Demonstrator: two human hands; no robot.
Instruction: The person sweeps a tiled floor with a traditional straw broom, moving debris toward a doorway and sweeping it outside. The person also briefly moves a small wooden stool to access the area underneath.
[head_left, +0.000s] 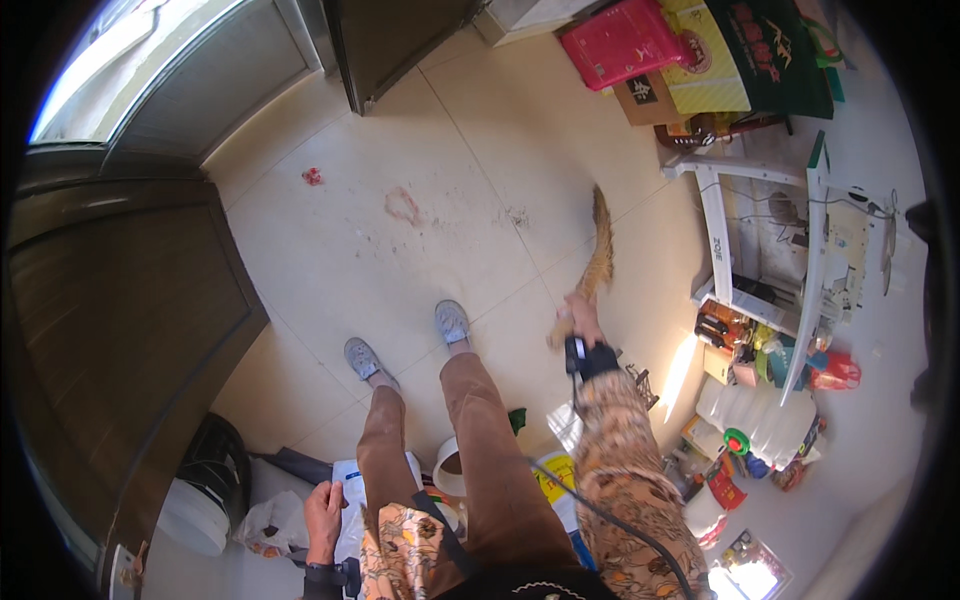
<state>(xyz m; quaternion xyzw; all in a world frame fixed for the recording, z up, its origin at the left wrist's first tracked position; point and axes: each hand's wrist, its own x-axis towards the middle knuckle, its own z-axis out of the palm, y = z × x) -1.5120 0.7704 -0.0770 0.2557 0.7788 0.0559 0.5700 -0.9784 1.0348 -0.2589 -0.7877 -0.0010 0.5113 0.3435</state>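
Observation:
My right hand (585, 319), with a dark band at the wrist, grips a short straw hand broom (600, 255) over the tiled floor (480, 262). Its narrow, curved bristle end points away from me; a blurred stub shows on the near side of the hand. My left hand (324, 517) hangs beside my left thigh, fingers curled in, with nothing visible in it. Ahead of my shoes on the tiles lie a crumpled red scrap (312, 176), a reddish ring-shaped mark (403, 206) and scattered dark specks (517, 217).
A dark door leaf (135, 300) stands at left, another (397, 37) at the top. To the right are a white metal frame (716, 232), bags (701, 60) and a large clear plastic container (757, 420). Behind my legs sit a bucket (191, 514) and a pale pot (448, 465).

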